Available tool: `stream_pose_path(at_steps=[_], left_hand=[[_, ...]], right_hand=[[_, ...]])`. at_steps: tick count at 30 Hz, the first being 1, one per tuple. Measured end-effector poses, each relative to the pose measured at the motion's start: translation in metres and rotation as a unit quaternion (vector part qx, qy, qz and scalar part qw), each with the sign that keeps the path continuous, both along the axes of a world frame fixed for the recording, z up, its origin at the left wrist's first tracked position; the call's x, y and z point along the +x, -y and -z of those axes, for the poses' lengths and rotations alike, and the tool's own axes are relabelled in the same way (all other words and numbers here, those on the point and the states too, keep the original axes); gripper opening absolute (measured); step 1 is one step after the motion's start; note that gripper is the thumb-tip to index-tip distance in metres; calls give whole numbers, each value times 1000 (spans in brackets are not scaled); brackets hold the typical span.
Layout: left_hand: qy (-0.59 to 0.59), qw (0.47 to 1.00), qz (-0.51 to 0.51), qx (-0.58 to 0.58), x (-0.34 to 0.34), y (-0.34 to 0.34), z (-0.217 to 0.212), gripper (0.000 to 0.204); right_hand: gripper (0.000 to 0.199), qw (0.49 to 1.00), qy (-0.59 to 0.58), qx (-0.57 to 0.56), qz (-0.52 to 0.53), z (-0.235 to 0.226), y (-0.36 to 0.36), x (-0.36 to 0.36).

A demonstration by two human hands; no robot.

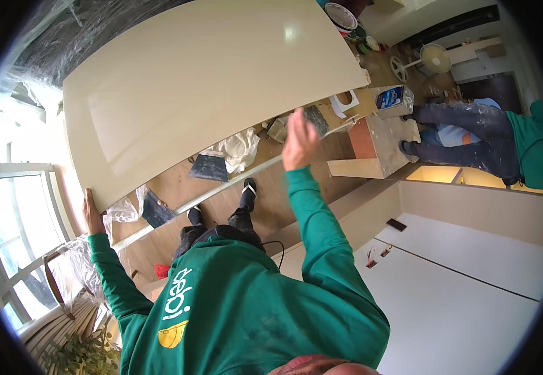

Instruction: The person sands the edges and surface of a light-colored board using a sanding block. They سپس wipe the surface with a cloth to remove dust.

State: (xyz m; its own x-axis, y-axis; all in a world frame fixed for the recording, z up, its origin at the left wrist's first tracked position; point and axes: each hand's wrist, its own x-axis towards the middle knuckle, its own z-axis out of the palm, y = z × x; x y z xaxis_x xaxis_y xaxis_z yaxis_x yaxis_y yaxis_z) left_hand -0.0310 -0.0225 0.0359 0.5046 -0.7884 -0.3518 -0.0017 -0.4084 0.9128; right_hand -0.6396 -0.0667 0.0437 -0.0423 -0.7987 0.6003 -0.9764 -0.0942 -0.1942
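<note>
A large, glossy cream panel [215, 75] stretches across the upper middle of the view. My left hand [91, 214] grips its near left corner, fingers along the side edge. My right hand [301, 142] is raised by the panel's near long edge, slightly blurred, with its fingers stretched out and nothing visible in them. Whether its fingertips touch the edge, I cannot tell. Below that edge lie crumpled white plastic sheeting [240, 150] and dark flat pieces [209, 167].
A person in green [533, 147] stands on the right, by a wooden box-like unit [387, 147] with a blue-labelled tin [390, 97] on it. Farther back is a fan [435, 59]. Buckets [341, 17] stand beyond the panel. Windows [21, 215] line the left, near a plant [84, 353].
</note>
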Motion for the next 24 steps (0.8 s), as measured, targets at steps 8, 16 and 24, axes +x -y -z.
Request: stream_pose_path(at_steps=[8,16,24], left_hand=[[-4,999,-36,4,-13,5,-9,46],[-5,1000,-8,-16,-7,1,-3,42],[-3,999,-7,-36,-14,2,-7,46]], right_hand=[[52,999,-41,32,13,-16,23,-38],[51,997,-57,51,-7,-9,8,10],[50,997,-20,30,-74,1,-7,71]])
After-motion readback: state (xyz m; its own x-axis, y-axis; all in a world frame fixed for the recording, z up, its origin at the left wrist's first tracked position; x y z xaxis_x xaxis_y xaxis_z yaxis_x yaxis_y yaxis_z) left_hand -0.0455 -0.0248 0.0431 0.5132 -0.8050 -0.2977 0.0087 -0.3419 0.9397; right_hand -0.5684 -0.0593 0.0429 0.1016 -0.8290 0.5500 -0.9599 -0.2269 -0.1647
